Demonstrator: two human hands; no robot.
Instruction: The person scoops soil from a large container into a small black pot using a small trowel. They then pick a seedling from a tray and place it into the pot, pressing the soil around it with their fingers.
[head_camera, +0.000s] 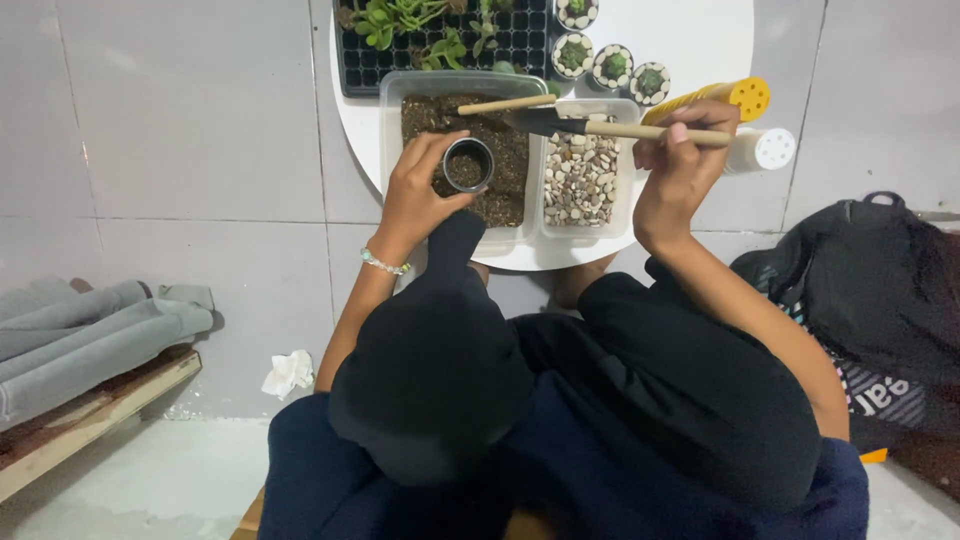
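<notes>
- My left hand (415, 195) is gripping a small round metal pot (468, 165), upper centre of frame, over the soil tub (420, 90).
- My right hand (680, 165) is closing its grip round a wooden-handled trowel (590, 127); blade is pointing left twd the pot.
- Pebble tub (581, 180) is sitting just right of soil tub on white round desk (700, 45).

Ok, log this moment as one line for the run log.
left hand: holds small metal pot over soil tub | right hand: holds small shovel, blade between soil tub and pebble tub
</notes>
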